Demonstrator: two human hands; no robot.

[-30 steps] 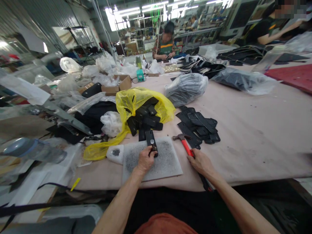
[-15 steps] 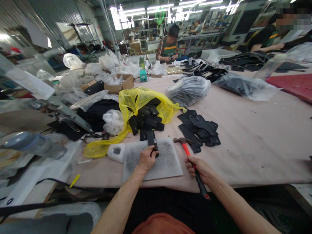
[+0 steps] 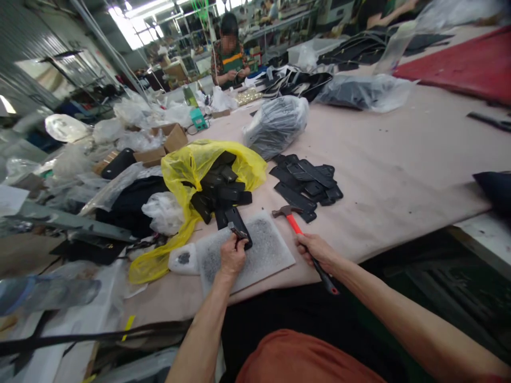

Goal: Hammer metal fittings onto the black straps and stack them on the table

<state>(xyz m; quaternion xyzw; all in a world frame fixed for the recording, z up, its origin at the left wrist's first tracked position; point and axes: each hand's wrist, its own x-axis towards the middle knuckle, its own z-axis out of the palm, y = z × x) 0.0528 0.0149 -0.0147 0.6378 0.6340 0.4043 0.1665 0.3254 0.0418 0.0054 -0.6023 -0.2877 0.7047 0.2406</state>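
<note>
Workshop floor under strip lights, cluttered; a seated co-worker point(image 3: 229, 66) is seen at 12 o'clock, beyond a pale, cloth-covered bench point(image 3: 403, 159). At the near edge a scuffed white board point(image 3: 269, 247) is laid flat, with a small white block point(image 3: 183, 260) set against it at 9 o'clock. Read from the board: yellow bag point(image 3: 179, 165) spilling black pieces, 11 o'clock; loose heap of black strips point(image 3: 305, 181), between 1 and 2.

One black strip point(image 3: 236, 218) is laid over the board's far part, its outer end pointed toward 11 o'clock. Above it a short metal tool point(image 3: 238, 231) is gripped by the left hand point(image 3: 232, 258), fingers closed round the shank; its upper end is leaned toward 10 o'clock. Whether its lower end is touching the strip cannot be told.

Red-and-black hammer point(image 3: 294, 223) is held in the right hand point(image 3: 317, 250), fingers wrapped about the handle's middle, head toward 11 o'clock, off to the board's 1 o'clock side.

Judged good practice: tool to be stood upright before any blow, strip kept flat with the board beneath it, fingers kept below the struck end, hammer face brought down squarely.
</note>
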